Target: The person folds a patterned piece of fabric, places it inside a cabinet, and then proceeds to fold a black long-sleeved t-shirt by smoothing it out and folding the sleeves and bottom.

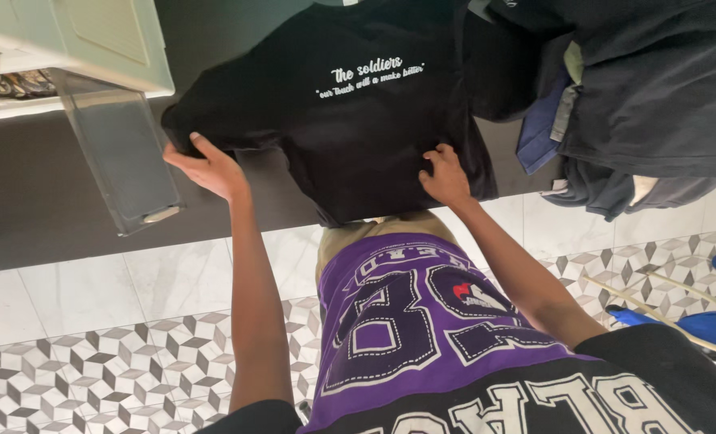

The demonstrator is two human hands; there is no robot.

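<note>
My left hand pinches the sleeve of the black T-shirt, which lies flat on the dark table ahead of both hands. My right hand presses curled fingers onto its hem, with a pile of dark clothes just beyond it.

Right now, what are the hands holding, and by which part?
Left hand grips the black T-shirt by its sleeve; right hand pinches its bottom hem.
</note>
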